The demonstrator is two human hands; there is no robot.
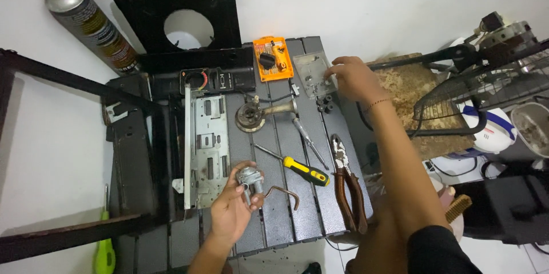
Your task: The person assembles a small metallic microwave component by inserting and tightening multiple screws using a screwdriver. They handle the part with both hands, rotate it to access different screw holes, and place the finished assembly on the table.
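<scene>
My left hand holds a small grey metal valve part with a thin bent tube sticking out to its right, low over the dark slatted table. My right hand reaches to the far right side of the table and touches a clear plastic tray holding small parts. Two small black pieces lie just below that tray.
A yellow-handled screwdriver, a thin metal tool, pliers, a round burner with pipe, an orange bit case, a grey bracket plate, a black stove top, a spray can and a fan grille lie around.
</scene>
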